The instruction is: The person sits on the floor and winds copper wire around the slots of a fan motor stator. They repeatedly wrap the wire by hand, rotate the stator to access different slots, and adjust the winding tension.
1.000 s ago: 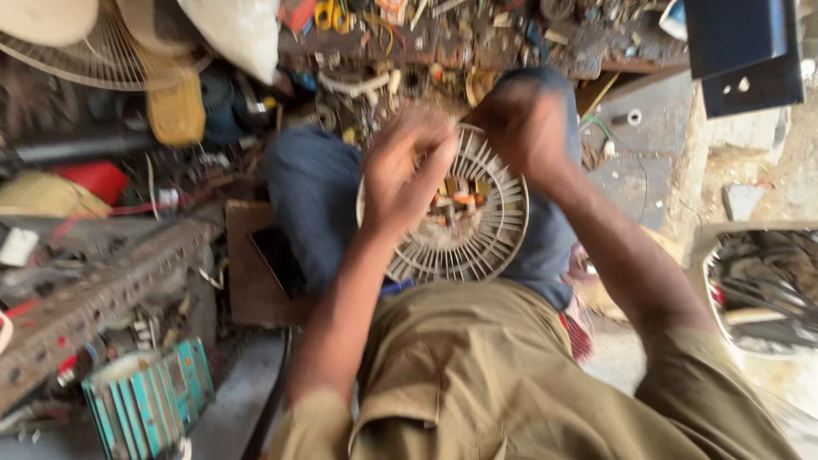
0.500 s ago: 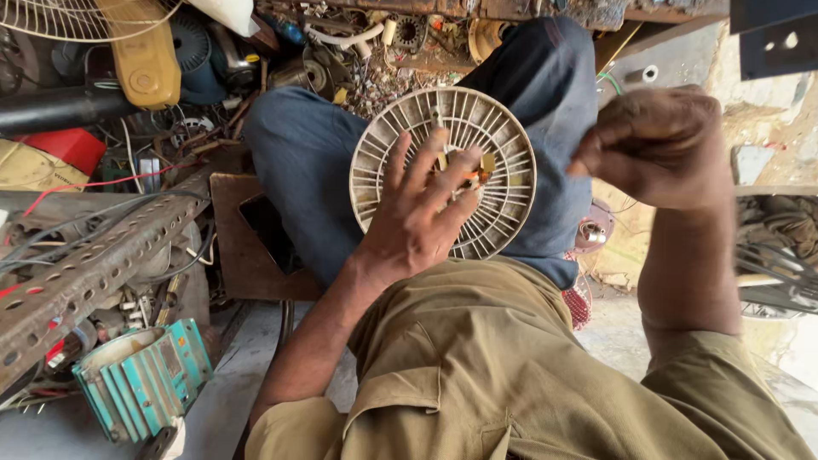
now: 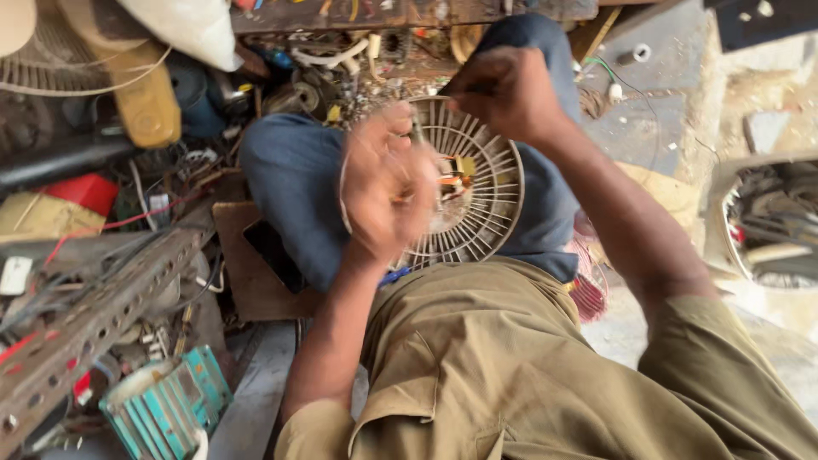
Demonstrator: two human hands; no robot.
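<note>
Nearest you, left of the round white slotted plastic fan grille (image 3: pixel 477 204), stands a teal ribbed metal motor housing (image 3: pixel 162 409), with a long perforated rusty steel angle bar (image 3: pixel 94 307) beside it. The grille rests on your blue-trousered lap. Your left hand (image 3: pixel 388 192) is motion-blurred over the grille's left half, fingers curled; what it grips, cannot tell. Your right hand (image 3: pixel 507 89) is clenched at the grille's top rim, pinching something small. Beyond the grille, a yellow plastic casing (image 3: pixel 149 106) lies among scrap.
</note>
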